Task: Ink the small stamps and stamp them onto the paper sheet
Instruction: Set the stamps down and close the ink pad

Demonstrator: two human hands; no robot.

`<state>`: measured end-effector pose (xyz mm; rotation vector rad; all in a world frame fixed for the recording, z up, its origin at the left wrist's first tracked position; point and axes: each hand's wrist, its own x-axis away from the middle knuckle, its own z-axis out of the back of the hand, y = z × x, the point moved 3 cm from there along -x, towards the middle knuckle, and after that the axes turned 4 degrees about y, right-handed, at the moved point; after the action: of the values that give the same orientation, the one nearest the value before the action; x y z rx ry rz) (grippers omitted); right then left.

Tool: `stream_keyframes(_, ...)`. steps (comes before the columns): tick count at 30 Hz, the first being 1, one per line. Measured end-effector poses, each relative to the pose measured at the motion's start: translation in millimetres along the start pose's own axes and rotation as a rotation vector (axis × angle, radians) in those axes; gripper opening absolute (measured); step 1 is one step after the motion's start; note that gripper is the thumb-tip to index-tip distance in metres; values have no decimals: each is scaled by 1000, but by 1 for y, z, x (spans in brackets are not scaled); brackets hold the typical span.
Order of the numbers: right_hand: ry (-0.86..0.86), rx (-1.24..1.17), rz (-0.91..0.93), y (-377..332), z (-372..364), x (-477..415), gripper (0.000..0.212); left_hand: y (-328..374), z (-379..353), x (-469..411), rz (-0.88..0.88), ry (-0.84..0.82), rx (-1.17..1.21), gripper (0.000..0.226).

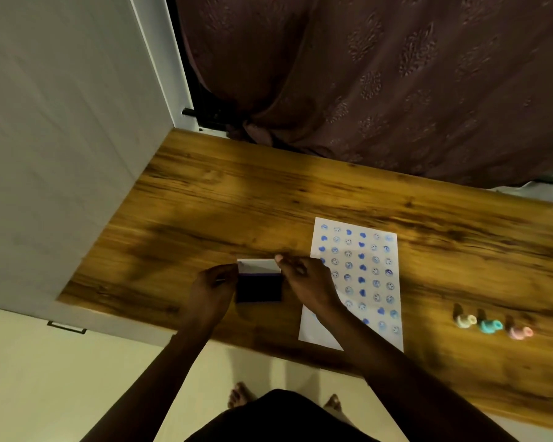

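A dark blue ink pad (260, 288) lies on the wooden table (237, 199) with its white lid (258, 265) raised at the far side. My left hand (212, 290) grips the pad's left edge. My right hand (307, 283) pinches the lid's right corner. To the right lies the white paper sheet (358, 275), covered in rows of blue hearts and smiley prints; my right forearm crosses its near left corner. Three small stamps lie on their sides further right: a cream one (465, 320), a teal one (489, 325) and a pink one (520, 332).
A white cabinet side (61, 138) borders the table's left end. A maroon patterned curtain (380, 74) hangs behind the table. The table's near edge runs just in front of my body, with my bare feet (241, 393) on the pale floor below.
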<state>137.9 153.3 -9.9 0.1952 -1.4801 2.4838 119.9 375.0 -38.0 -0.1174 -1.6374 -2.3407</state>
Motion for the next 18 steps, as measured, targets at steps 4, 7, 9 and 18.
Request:
stream_keyframes(4,53,76,4,3,1,8,45,-3,0,11,8,69,48,20)
stream_keyframes(7,32,155,27,3,-1,16,32,-3,0,15,35,100,25,16)
stream_keyframes(9,20,158,20,5,-3,19,23,-1,1,19,-19,96,-17,14)
stream_keyframes(18,0,192,0,7,-12,27,26,-8,4,21,-25,79,-205,24)
